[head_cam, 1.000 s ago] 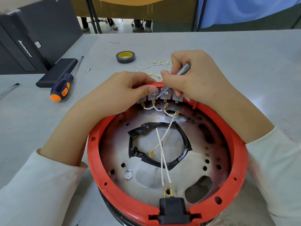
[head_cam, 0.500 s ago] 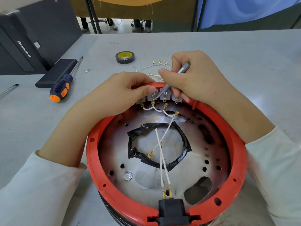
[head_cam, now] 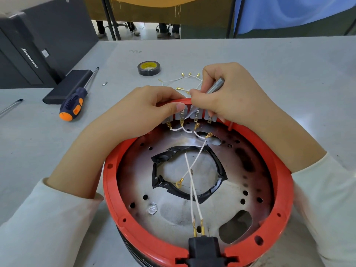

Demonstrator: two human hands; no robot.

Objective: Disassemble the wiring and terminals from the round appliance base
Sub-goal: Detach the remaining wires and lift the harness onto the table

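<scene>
The round appliance base [head_cam: 123, 205] has a red rim and a scorched metal plate, and lies on the grey table. At its far edge a row of grey terminal tabs [head_cam: 182, 114] carries brass connectors joined by short white wires [head_cam: 178, 129]. My left hand [head_cam: 146, 110] grips the far rim, thumb pressed beside the tabs. My right hand [head_cam: 227, 97] holds a thin grey metal tool [head_cam: 213, 87] whose tip sits between the middle tabs. Long white wires [head_cam: 194, 191] run from the centre to a black power socket [head_cam: 205, 249] at the near rim.
A loose white wire set with brass terminals [head_cam: 183, 78] lies beyond the base, near a black tape roll [head_cam: 148, 68]. An orange-and-blue screwdriver [head_cam: 74, 105], a black flat box [head_cam: 67, 87] and a small screw [head_cam: 104, 83] are at the left. A black case [head_cam: 28, 54] stands far left.
My right hand has shifted the grey tool slightly, its tip working lower among the terminal tabs. My left hand keeps its grip on the rim.
</scene>
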